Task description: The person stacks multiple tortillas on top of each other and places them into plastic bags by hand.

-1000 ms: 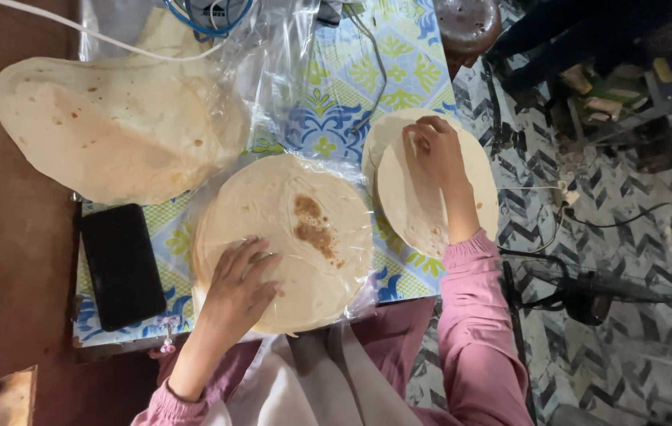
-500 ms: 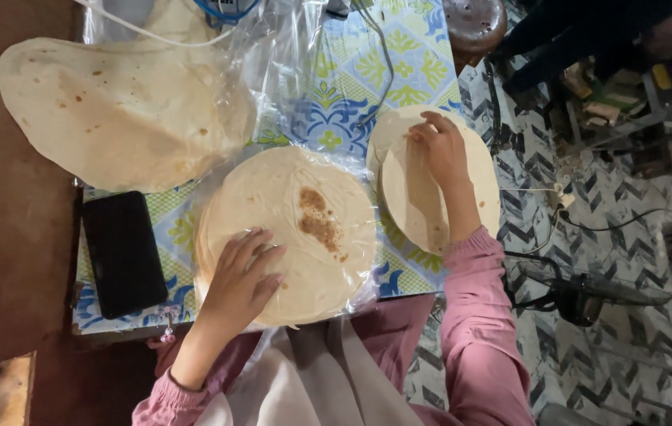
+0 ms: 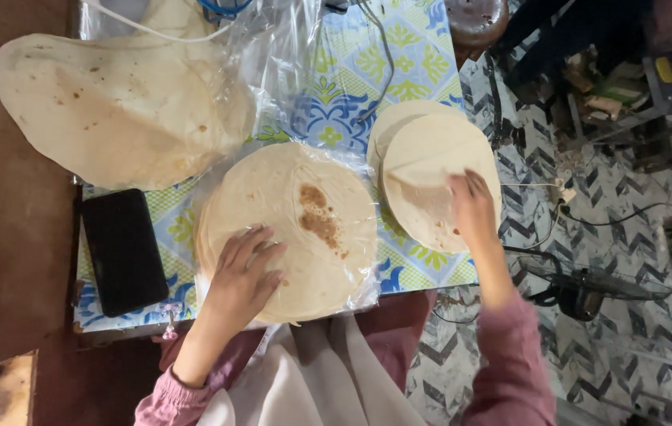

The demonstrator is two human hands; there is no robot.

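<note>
A stack of round flatbreads (image 3: 304, 229) lies on clear plastic in the middle of the table, its top one marked with a brown patch. My left hand (image 3: 245, 272) rests flat on its near left edge, fingers spread. A smaller pile of pale flatbreads (image 3: 431, 173) overhangs the table's right edge. My right hand (image 3: 470, 209) presses on the near right part of this pile, fingers on the top sheet. A large thin flatbread (image 3: 115, 110) lies at the far left on the plastic.
A black phone (image 3: 123, 252) lies at the table's left edge. The table has a blue and yellow patterned cloth (image 3: 352, 87). White and blue cables (image 3: 218, 9) run across the far end. A fan (image 3: 580, 288) and clutter stand on the tiled floor to the right.
My right hand has slid from the far edge of the small pile toward me, to its near right part. My left hand stays on the big stack.
</note>
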